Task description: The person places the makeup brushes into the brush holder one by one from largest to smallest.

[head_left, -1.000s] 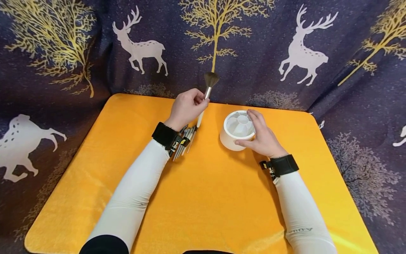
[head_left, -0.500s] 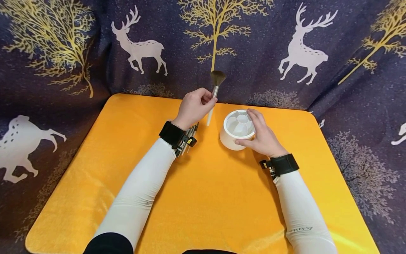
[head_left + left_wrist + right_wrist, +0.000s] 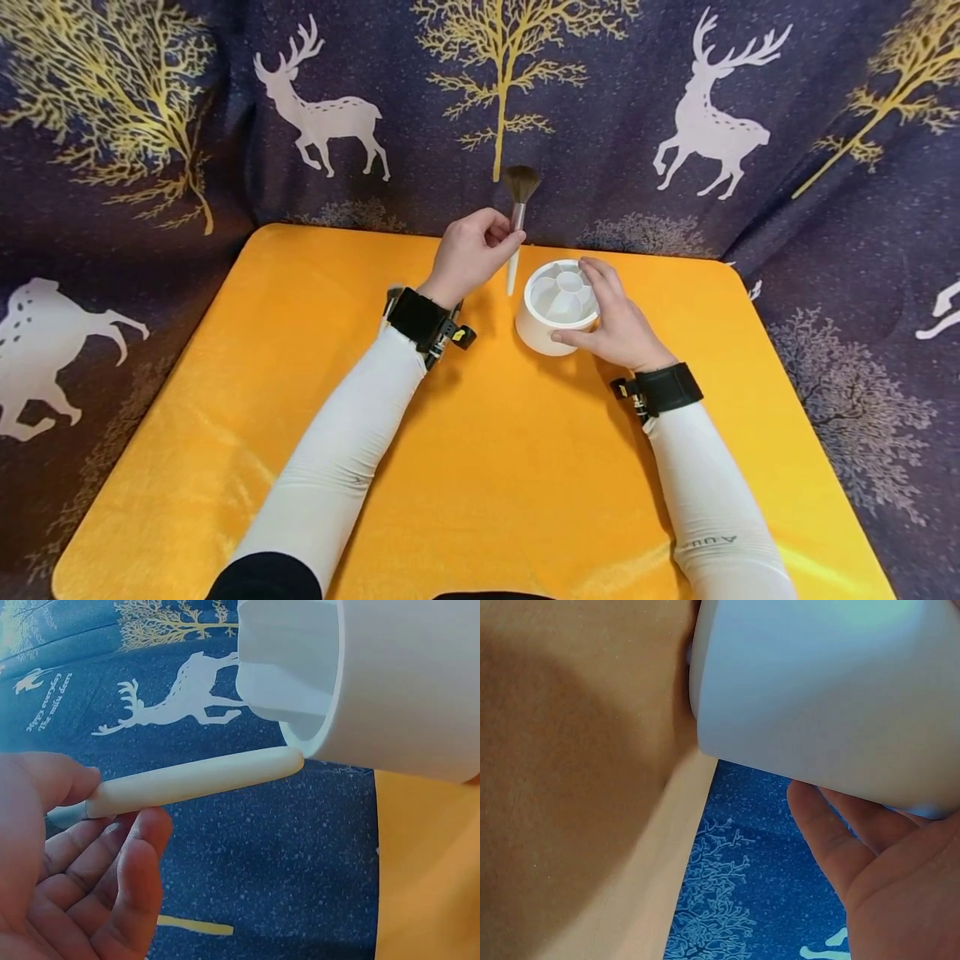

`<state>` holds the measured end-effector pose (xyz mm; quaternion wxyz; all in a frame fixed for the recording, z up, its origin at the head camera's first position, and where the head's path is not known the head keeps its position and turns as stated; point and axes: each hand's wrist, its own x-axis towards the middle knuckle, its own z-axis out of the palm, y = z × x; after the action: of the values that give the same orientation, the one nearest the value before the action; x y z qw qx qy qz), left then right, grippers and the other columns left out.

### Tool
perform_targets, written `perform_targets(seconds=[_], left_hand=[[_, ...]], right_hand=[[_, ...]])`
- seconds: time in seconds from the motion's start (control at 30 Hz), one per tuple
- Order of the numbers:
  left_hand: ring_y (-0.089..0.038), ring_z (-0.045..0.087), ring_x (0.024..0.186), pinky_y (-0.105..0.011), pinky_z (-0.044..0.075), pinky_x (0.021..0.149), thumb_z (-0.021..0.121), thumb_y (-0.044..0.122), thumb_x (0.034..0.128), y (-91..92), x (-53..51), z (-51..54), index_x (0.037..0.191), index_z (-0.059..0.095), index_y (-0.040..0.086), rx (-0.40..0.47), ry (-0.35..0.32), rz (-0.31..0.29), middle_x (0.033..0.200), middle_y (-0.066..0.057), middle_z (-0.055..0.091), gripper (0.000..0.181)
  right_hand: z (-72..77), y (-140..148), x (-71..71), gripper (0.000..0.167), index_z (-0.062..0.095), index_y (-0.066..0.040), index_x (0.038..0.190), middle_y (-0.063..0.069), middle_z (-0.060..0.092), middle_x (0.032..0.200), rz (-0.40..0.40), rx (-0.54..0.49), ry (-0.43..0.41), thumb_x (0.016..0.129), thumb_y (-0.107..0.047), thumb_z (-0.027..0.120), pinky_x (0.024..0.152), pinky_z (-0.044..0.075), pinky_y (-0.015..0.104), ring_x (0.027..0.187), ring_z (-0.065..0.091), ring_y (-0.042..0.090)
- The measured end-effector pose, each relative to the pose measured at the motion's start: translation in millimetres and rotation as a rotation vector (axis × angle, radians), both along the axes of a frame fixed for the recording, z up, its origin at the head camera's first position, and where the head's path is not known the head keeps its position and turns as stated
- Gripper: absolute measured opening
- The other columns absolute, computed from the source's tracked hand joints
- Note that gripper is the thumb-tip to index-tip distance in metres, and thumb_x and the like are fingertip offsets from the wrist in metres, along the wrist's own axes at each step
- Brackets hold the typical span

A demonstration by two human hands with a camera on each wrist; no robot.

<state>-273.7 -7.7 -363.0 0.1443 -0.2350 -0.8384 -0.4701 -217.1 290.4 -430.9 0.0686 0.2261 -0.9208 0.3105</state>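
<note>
My left hand (image 3: 471, 257) pinches a makeup brush (image 3: 513, 271) between thumb and fingers, its dark fluffy head up and its pale handle pointing down. Just right of the brush stands a round white brush holder (image 3: 540, 329), divided inside into several compartments around a central ring. In the left wrist view the handle's end (image 3: 289, 760) overlaps the holder's rim (image 3: 319, 742); the head view shows it left of the holder, in the air. My right hand (image 3: 626, 329) grips the holder's right side, thumb in front and fingers over the far rim.
More brushes lie on the table under my left wrist, mostly hidden; one dark brush head (image 3: 393, 292) shows beside the wristband. A yellow cloth covers the table (image 3: 495, 467). Behind it hangs a dark curtain (image 3: 442, 117) with deer and trees.
My left hand has carried the brush rightward, closer to the holder, and the brush stands more upright. My wrist now covers most of the loose brushes. The right hand keeps its hold.
</note>
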Motion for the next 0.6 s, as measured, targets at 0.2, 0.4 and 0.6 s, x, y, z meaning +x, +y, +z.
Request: perform_targets(seconds=[0.2, 0.4, 0.6], left_hand=[[-0.017, 0.065, 0.088, -0.033, 0.052, 0.081, 0.077, 0.03, 0.1081, 9.7, -1.5, 0.7, 0.111, 0.075, 0.008, 0.017, 0.003, -0.024, 0.095, -0.003, 0.073, 0.022], [-0.017, 0.067, 0.088, -0.032, 0.054, 0.08, 0.077, 0.028, 0.1082, 19.3, -1.2, 2.8, 0.113, 0.076, 0.007, 0.041, 0.026, -0.038, 0.095, -0.004, 0.074, 0.022], [-0.017, 0.067, 0.086, -0.03, 0.054, 0.08, 0.077, 0.026, 0.1087, 26.4, -2.9, 3.1, 0.113, 0.076, 0.005, 0.032, 0.059, -0.055, 0.095, -0.005, 0.074, 0.021]], right_hand=[[0.6, 1, 1.1, 0.125, 0.026, -0.016, 0.177, 0.006, 0.023, 0.181, 0.001, 0.004, 0.011, 0.082, -0.046, 0.101, 0.113, 0.049, 0.065, 0.146, 0.053, 0.042], [-0.6, 0, 0.9, 0.125, 0.024, -0.019, 0.178, 0.002, 0.023, 0.181, 0.005, 0.0, 0.003, 0.083, -0.047, 0.1, 0.112, 0.05, 0.065, 0.145, 0.054, 0.04], [-1.9, -1, 1.8, 0.125, 0.025, -0.017, 0.178, 0.003, 0.023, 0.181, -0.006, 0.001, 0.002, 0.083, -0.047, 0.1, 0.112, 0.05, 0.064, 0.143, 0.056, 0.041]])
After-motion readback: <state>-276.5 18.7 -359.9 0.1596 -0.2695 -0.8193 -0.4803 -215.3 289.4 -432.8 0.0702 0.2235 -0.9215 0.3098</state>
